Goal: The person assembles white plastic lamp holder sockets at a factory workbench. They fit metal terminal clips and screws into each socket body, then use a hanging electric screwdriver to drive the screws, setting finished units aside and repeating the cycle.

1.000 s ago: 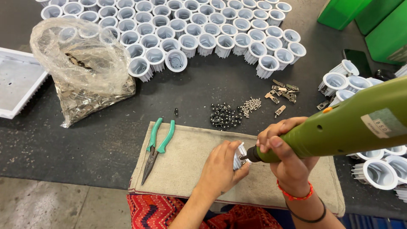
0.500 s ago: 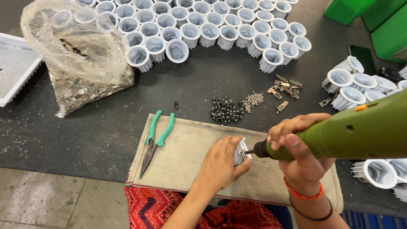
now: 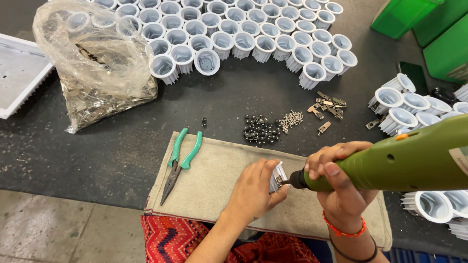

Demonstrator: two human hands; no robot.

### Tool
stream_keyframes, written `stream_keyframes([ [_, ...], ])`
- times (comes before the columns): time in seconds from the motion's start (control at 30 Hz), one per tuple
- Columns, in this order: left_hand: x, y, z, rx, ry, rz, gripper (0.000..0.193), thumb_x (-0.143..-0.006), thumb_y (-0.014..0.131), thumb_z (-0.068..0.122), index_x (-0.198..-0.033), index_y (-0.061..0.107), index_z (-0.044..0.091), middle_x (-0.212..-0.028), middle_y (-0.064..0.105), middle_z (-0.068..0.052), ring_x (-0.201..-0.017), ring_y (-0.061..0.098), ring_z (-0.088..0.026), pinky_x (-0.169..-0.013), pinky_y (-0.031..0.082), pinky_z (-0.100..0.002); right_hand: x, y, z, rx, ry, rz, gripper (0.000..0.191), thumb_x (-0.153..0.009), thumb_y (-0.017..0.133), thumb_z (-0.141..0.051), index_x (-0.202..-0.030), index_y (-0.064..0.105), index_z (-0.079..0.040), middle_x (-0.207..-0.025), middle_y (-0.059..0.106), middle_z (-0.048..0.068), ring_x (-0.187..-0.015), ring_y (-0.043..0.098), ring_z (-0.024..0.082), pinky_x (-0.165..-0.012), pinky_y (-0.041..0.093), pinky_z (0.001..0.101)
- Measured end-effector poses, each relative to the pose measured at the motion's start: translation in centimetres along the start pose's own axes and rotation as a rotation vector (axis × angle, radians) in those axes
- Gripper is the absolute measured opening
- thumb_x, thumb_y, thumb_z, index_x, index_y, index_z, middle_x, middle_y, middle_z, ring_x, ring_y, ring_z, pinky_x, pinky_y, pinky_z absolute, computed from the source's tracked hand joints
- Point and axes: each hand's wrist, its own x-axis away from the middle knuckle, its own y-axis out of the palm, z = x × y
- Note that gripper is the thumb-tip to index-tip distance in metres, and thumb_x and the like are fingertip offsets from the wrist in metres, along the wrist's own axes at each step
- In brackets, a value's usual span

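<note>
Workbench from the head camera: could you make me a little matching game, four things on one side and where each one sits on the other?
Things:
1. pliers
2. green power screwdriver
3. clear plastic bag
4. pile of small black beads

Places:
A. gripped in the right hand
B. far left of the dark table, beside a white tray
C. lying on the beige cloth mat, left of the left hand
D. on the table just beyond the mat

Pairs: 1-C, 2-A, 3-B, 4-D

Left hand (image 3: 253, 191) and right hand (image 3: 341, 187) (both) clenched, fingers curled.
</note>
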Motion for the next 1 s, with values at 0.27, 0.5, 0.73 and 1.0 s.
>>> stream_keyframes([
  [0.27,0.03,-0.25,0.09,0.008,0.003,-0.006,0.059,-0.086,0.077,0.028,-0.132,0.052,0.001,-0.111,0.06,-0.017,-0.101,0.061,-0.037,-0.089,0.05,-0.048,-0.2,0.33,0.16,0.04,-0.01,0.005,0.017,-0.102,0.062,0.003,-0.115,0.051,-0.001,-0.083,0.06,0.012,-0.069,0.06,0.02,-0.075,0.054,0.0386],
  [0.5,0.07,-0.16,0.0,-0.008,-0.007,-0.024,0.06,-0.086,0.077,0.03,-0.133,0.051,0.001,-0.111,0.06,-0.017,-0.1,0.061,-0.036,-0.088,0.049,-0.048,-0.54,0.35,0.23,0.031,-0.017,-0.014,0.019,-0.102,0.062,0.004,-0.116,0.051,-0.001,-0.082,0.061,0.013,-0.068,0.059,0.019,-0.072,0.053,0.0362],
  [0.73,0.0,-0.22,-0.01,0.002,-0.011,-0.031,0.06,-0.086,0.077,0.029,-0.133,0.051,0.002,-0.11,0.06,-0.016,-0.099,0.061,-0.035,-0.088,0.05,-0.048,-0.71,0.44,0.49,0.044,-0.003,-0.024,0.019,-0.102,0.062,0.003,-0.116,0.05,-0.001,-0.083,0.061,0.012,-0.069,0.06,0.019,-0.074,0.053,0.0369],
  [1.0,0.09,0.19,-0.21,0.002,0.009,0.002,0.063,-0.083,0.079,0.029,-0.133,0.051,0.002,-0.111,0.061,-0.016,-0.103,0.062,-0.036,-0.091,0.05,-0.047,-0.08,-0.16,0.55,0.045,0.023,-0.068,0.021,-0.103,0.061,0.002,-0.118,0.047,-0.003,-0.083,0.06,0.013,-0.071,0.059,0.02,-0.076,0.054,0.0374],
])
